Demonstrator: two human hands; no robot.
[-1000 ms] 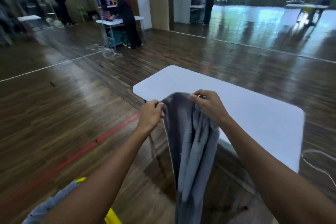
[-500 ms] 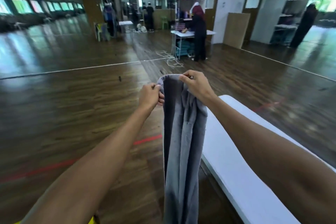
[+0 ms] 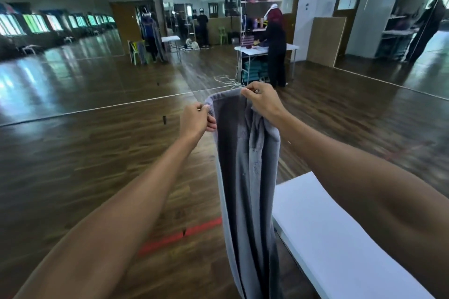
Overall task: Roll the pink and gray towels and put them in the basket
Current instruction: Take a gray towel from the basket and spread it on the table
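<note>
A gray towel (image 3: 245, 177) hangs lengthwise in the air in front of me, bunched into long folds and running out of the bottom of the view. My left hand (image 3: 197, 118) pinches its upper left corner. My right hand (image 3: 261, 101) pinches the upper right corner, a little higher and farther away. Both arms are stretched out. No pink towel or basket shows in this view.
A white table (image 3: 340, 238) lies low on the right, just beside the hanging towel. Dark wooden floor (image 3: 97, 153) with a red tape line (image 3: 177, 238) spreads to the left. A person (image 3: 275, 48) stands at another table far back, by mirrored walls.
My view has swung to the left, so the white table has slid to the lower right. Both hands kept their grip on the towel's top corners and held it up.
</note>
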